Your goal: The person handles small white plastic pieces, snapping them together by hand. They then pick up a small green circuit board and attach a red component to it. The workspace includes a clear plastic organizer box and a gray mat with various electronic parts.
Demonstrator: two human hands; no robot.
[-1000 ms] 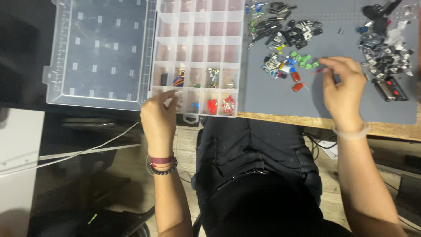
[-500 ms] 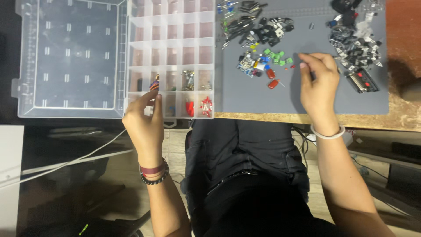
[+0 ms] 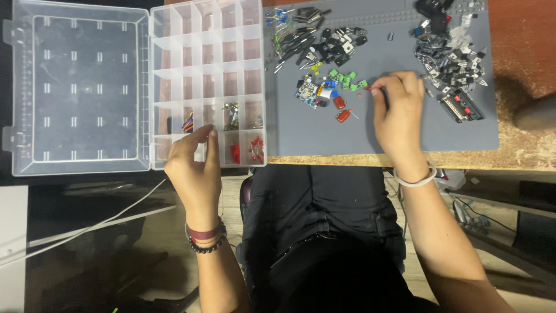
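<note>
**Left hand back at the organiser, right hand on a small red part**

Since half a second ago the left hand (image 3: 194, 168) has dropped from a raised pinch to the front edge of the clear compartment box (image 3: 208, 87), thumb and forefinger close together over a near-row cell; whether anything sits in that grip cannot be told. This suggests one piece has just been filed and the next is being fetched. The right hand (image 3: 399, 113) stays on the grey mat (image 3: 382, 133), fingertips closed on a tiny red component (image 3: 368, 88) (little more than a red speck with thin leads) just right of the green terminal blocks (image 3: 347, 80). Red parts (image 3: 246, 150) already lie in the box's front cells. A black pile of parts (image 3: 454, 64) sits on the mat's right, above the wooden tabletop (image 3: 521, 145).
</note>
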